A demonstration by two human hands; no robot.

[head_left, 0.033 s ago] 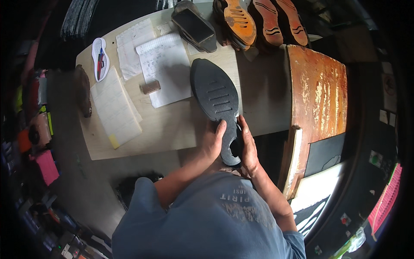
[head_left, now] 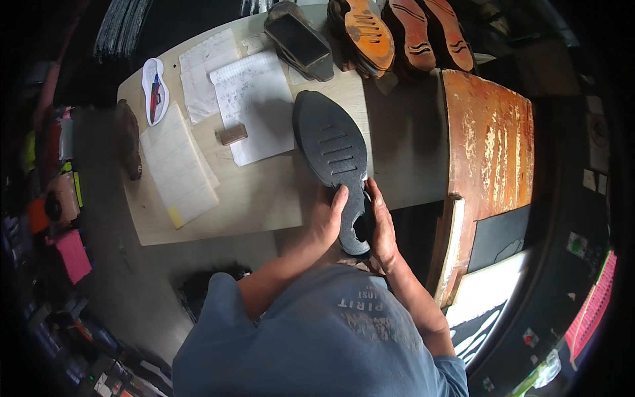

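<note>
While both hands close around its heel end, a black shoe sole [head_left: 331, 145] lies tread-up with its toe pointing away over the near edge of a pale table [head_left: 264, 205]. The left hand [head_left: 325, 221] wraps the heel from the left, thumb up along the sole's edge, and the right hand [head_left: 380, 225] clamps the opposite side, fingers curled round the narrow waist. Held this way, from both flanks, the sole is steadied against the table edge and its ribbed face is turned up toward the eyes, which suits close inspection or trimming along the rim; a small pale glint shows near the right thumb, but I cannot tell whether it is a tool.

Farther back on the table, sheets of paper [head_left: 251, 106] lie spread flat, within reach yet clear of the sole. A small brown block [head_left: 232, 134] rests on the paper's edge, perhaps to weigh it down. A white cut-out with a pen [head_left: 154, 89] sits near the far left corner, and a dark phone [head_left: 301, 40] lies on a grey insole at the back. Orange-brown soles [head_left: 403, 36] are lined up side by side at the far right, stacked out of the way. A worn orange board [head_left: 493, 139] stands just right of the table.
</note>
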